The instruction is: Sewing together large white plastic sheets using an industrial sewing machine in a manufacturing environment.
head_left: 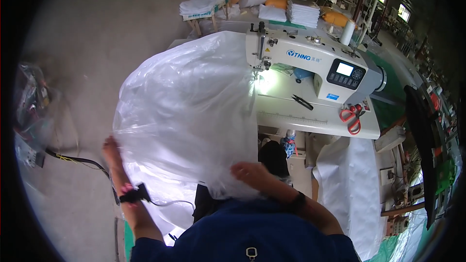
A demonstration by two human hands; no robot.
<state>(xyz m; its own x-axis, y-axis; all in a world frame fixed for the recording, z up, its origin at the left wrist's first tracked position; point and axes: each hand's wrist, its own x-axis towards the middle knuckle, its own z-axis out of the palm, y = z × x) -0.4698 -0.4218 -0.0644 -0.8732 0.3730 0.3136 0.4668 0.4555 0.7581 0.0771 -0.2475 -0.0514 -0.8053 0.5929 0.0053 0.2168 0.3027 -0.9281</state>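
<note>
At a white sewing machine (296, 53), a glossy, translucent plastic sheet (187, 97) billows ahead of and between two bare hands, running lengthwise from machine to lap. The left hand (111, 148) meets its rounded left edge; the right hand (250, 172), nearer the machine, is over crumpled folds. Blur obscures either grip.

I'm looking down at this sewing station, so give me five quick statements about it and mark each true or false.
1. The red-handled scissors lie on the table. True.
2. The right hand grips the scissors. False: it is at the near part of the white sheeting.
3. The left hand is at the sheeting's left edge. True.
4. The black snips lie on the floor. False: they lie on the table.
5. A bright light shines under the sewing machine. True.
</note>
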